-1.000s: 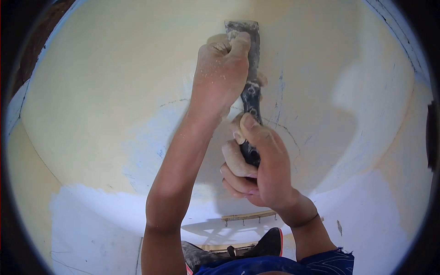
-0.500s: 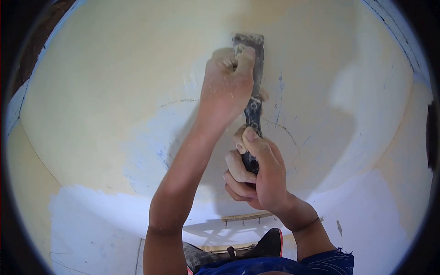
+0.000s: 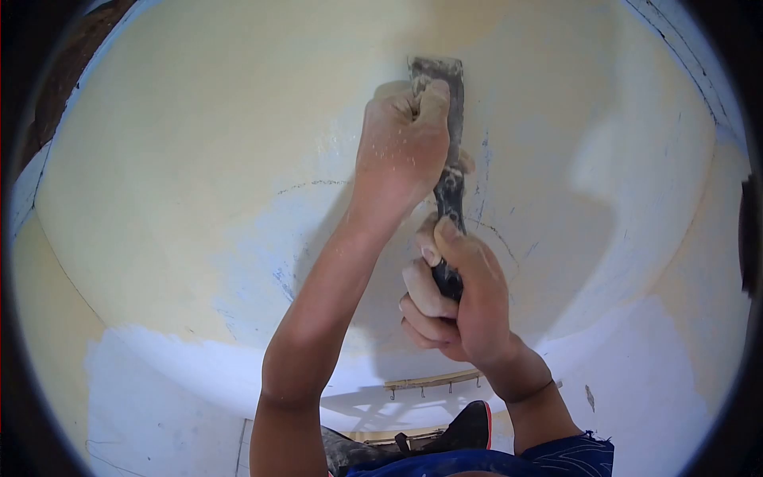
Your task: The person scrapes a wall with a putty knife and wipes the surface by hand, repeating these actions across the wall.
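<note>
A long black scraper point(image 3: 455, 127) with a wide, dust-covered blade end lies against the cream-painted wall point(image 3: 199, 103), pointing up the view. My left hand point(image 3: 404, 143) is closed around its upper part, thumb pressed along the blade and a fingertip showing past the far edge. Lower down, my right hand point(image 3: 469, 294) wraps the black handle, its thumb along the top. Pale dust coats both hands. Around the tool, the paint has whitish worn patches, blue scratches and a dark curved line. Part of the blade is hidden behind my left hand.
Below the hands is a wooden rail point(image 3: 433, 381) with several small hooks. A dark shoe point(image 3: 470, 425) with a red edge shows at the bottom. White areas point(image 3: 175, 389) cover the lower wall. A dark object point(image 3: 749, 238) sits at the right edge.
Both hands and the scraper have shifted slightly to the right across the wall. The grip of each hand is the same.
</note>
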`<state>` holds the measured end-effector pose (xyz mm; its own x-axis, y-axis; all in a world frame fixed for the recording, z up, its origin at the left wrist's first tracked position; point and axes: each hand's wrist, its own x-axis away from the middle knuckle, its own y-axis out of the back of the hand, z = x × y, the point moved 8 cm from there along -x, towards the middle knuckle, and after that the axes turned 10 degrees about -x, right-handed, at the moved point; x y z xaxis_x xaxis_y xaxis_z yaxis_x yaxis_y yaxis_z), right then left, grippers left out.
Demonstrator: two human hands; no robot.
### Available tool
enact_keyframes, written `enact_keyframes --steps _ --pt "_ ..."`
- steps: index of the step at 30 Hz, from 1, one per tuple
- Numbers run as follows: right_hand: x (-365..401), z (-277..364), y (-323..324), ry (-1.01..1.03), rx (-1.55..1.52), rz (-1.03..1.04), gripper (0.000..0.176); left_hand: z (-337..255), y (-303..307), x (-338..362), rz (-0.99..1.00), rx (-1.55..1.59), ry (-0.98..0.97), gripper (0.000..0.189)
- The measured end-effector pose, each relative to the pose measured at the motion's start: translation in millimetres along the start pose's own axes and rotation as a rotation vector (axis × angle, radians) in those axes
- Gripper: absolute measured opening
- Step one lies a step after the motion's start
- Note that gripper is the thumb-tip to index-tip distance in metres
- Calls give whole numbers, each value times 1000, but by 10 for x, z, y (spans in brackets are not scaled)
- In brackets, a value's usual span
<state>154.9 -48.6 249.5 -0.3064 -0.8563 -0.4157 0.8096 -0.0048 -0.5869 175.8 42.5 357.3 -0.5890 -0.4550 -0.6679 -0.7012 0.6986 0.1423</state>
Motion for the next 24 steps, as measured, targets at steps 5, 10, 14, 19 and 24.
enact_keyframes --steps 5,10,14,19,24 --pt "-74 147 -92 14 -36 27 36 -158 29 -127 -50 -16 -102 52" --pt "-165 -4 314 28 25 57 41 -14 -19 112 2 1 32 43" --pt "-234 246 429 -6 -57 11 48 214 -116 142 -1 -142 -99 41" --pt "-6 586 458 -11 170 -43 36 187 -110 309 181 -219 -78 43" --pt "339 1446 218 520 1316 -227 41 175 123 659 15 -357 -534 18"
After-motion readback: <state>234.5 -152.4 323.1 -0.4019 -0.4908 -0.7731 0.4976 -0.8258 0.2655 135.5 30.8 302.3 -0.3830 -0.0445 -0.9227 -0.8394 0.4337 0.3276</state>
